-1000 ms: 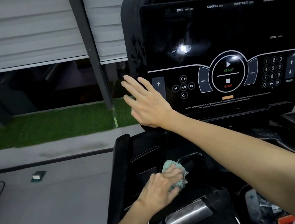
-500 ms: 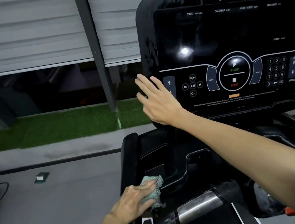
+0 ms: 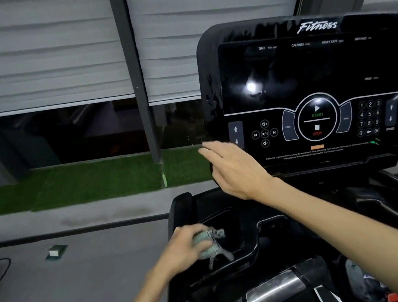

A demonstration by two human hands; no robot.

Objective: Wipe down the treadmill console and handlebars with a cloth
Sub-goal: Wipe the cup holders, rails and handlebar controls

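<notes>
Grey floor lies left; the left hand (image 3: pixel 185 246) grips the cloth (image 3: pixel 212 244) in the near tray (image 3: pixel 249 253), below the console (image 3: pixel 315 94), where the open right hand (image 3: pixel 235 168) rests.

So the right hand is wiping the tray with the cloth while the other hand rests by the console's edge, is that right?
Not quite: the head view shows the left hand holding the cloth in the tray. The right hand is the one at the console's left edge.
</notes>
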